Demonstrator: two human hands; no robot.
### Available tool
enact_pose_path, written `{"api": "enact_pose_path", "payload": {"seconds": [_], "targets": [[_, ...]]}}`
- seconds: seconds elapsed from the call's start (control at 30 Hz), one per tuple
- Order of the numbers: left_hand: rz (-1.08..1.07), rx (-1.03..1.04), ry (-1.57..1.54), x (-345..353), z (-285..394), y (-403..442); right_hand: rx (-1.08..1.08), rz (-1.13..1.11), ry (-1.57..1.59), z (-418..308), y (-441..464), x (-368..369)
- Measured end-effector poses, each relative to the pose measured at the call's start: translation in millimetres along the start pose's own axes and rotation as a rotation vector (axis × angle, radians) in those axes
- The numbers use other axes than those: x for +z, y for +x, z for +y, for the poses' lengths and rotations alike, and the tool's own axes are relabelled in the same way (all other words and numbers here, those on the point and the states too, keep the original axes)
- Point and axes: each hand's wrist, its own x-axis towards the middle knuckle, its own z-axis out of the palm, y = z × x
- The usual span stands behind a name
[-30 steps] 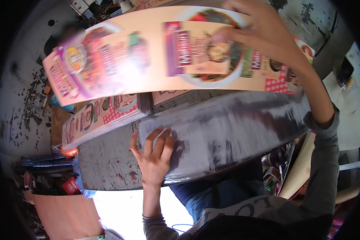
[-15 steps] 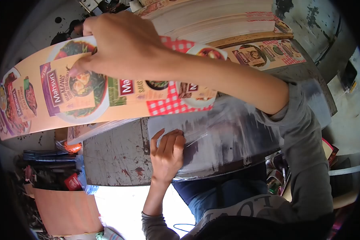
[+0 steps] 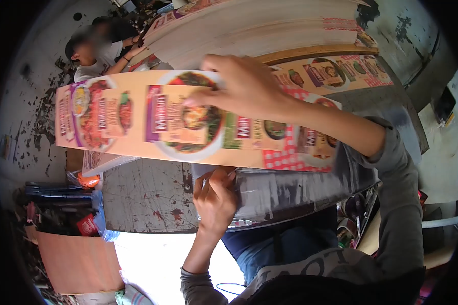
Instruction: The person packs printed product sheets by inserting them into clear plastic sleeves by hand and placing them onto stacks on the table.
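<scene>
Now, above the scratched grey tabletop [image 3: 142, 198] and clear plastic sheets [image 3: 295, 190], my screen shows the long, cream, food-printed card strip [image 3: 183, 134] further right than before, held by my right hand [image 3: 247, 87]; my left hand [image 3: 217, 201] curls at the sheets, its grip unclear.

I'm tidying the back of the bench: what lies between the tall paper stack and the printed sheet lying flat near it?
In the head view, a wooden strip shows between the tall paper stack and the flat-lying printed sheet.
</scene>
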Motion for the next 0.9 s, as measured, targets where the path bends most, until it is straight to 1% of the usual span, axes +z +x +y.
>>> {"api": "enact_pose_path", "payload": {"seconds": [0.07, 0.13, 0.17, 0.23, 0.3, 0.4, 0.43, 0.5, 0.53, 0.6, 0.63, 0.7, 0.73, 0.8, 0.83, 0.87, 0.9], "targets": [[0.006, -0.061, 0.029, -0.6, -0.9, -0.1, 0.014, -0.025, -0.015, 17.1, -14.4, -10.4], [-0.04, -0.107, 0.003, -2.2, -2.8, -0.2, 0.03, -0.092, -0.037, 34.5, -31.9, -24.0], [-0.029, -0.121, 0.01, -2.3, -4.3, 0.2, -0.012, -0.12, -0.079, 45.2, -40.6, -31.2], [-0.065, -0.148, 0.0, -2.2, -7.9, 0.8, 0.008, -0.21, -0.215, 57.0, -56.4, -53.5], [-0.07, -0.149, 0.02, -2.4, -10.2, 0.6, 0.075, -0.262, -0.129, 75.0, -68.7, -75.0], [-0.107, -0.163, 0.006, -3.9, -12.3, 3.0, 0.113, -0.286, -0.103, 101.1, -83.2, -111.8], [-0.133, -0.176, 0.009, -5.9, -11.7, 6.2, 0.119, -0.281, -0.113, 110.1, -88.7, -123.2], [-0.18, -0.205, -0.035, -7.5, -13.7, 7.4, 0.03, -0.218, -0.245, 126.1, -99.9, -143.8], [-0.176, -0.203, -0.044, -7.5, -14.8, 8.4, 0.033, -0.219, -0.254, 132.4, -105.0, -152.0], [-0.217, -0.149, -0.077, -11.2, -17.7, 9.6, 0.116, -0.21, -0.235, 142.4, -113.0, -162.9], [-0.249, -0.132, -0.051, -14.8, -21.6, 10.5, 0.114, -0.216, -0.233, 145.1, -115.8, -167.4], [-0.262, -0.121, -0.059, -25.4, -34.2, 14.0, 0.205, -0.212, -0.237, 147.2, -118.9, -171.8], [-0.276, -0.102, -0.071, -30.8, -38.1, 16.2, 0.204, -0.219, -0.224, 146.7, -118.0, -172.6], [-0.343, -0.122, -0.106, -38.1, -43.6, 20.7, 0.098, -0.176, -0.285, 141.5, -119.1, -173.6], [-0.432, -0.303, -0.307, -38.6, -48.1, 21.0, 0.162, -0.199, -0.28, 134.8, -117.8, -174.0], [-0.51, -0.487, -0.507, -37.0, -53.0, 22.7, 0.178, -0.204, -0.263, 135.8, -119.0, -174.5], [-0.499, -0.58, -0.696, -31.3, -58.8, 24.0, 0.164, -0.164, -0.238, 138.5, -120.9, -175.9]]}}
